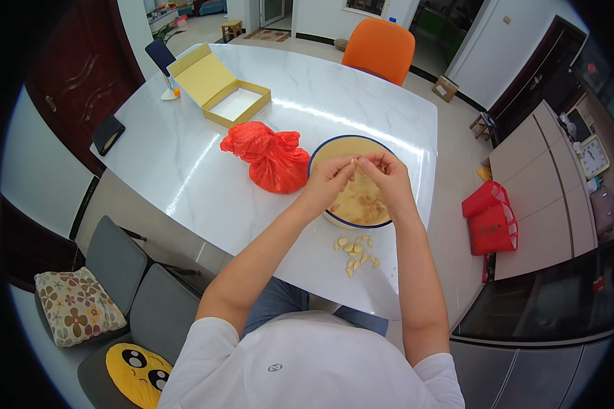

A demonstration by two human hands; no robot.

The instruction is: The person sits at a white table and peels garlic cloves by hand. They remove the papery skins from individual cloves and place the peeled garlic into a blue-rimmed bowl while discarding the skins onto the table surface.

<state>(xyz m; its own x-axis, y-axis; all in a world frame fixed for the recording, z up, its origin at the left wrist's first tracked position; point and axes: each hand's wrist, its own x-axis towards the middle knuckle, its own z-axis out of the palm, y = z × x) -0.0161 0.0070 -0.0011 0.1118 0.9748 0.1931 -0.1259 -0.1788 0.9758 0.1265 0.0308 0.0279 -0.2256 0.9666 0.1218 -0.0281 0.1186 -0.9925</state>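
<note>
My left hand [332, 176] and my right hand [388, 176] meet above a round, blue-rimmed basin [345, 139]. Their fingertips pinch a small pale garlic clove [354, 161] between them. Inside the basin is water with brownish garlic skins [371, 204] in it, partly hidden by my hands. Several peeled garlic cloves [356, 249] lie loose on the white marble-patterned table [307, 266] between the basin and my body. Just left of the basin sits a knotted red plastic bag [276, 163], its contents hidden.
A yellow box [238, 105] stands with its lid raised at the table's far left. Behind it are a phone on a stand [160, 56] and, nearer the left corner, a dark case [108, 134]. An orange chair [381, 48] is at the far side; grey chairs [115, 260] stand left.
</note>
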